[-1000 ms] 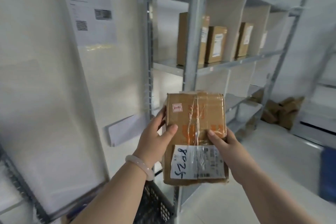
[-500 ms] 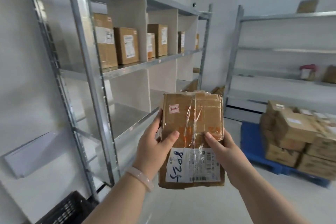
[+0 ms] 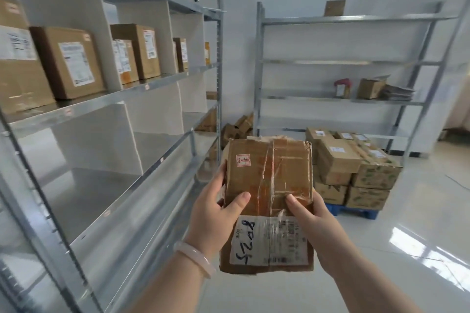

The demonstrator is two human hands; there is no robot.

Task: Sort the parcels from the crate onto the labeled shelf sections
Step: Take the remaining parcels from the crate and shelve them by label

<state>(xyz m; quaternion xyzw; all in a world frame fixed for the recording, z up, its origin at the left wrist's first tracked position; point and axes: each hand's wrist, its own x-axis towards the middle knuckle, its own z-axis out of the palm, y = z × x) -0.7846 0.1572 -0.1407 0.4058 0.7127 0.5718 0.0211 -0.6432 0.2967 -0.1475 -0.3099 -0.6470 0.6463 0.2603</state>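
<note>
A metal shelf (image 3: 132,89) fills the left of the frame, white dividers splitting it into sections, with boxes (image 3: 68,61) standing upright on its upper level and the lower levels bare. A second rack (image 3: 338,63) stands at upper right against the far wall, and below it a stack (image 3: 356,170) of cartons sits on a blue pallet (image 3: 356,212). At lower centre I hold the parcel (image 3: 269,185) up between both hands, its taped face towards me. My left hand (image 3: 213,213) clasps its left edge, thumb on the front; my right hand (image 3: 312,221) clasps the right edge the same way. A white label (image 3: 269,241) with blue handwriting covers its lower part, and a small red-bordered sticker (image 3: 243,160) sits at its upper left. A pale bangle (image 3: 195,259) circles my left wrist.
</note>
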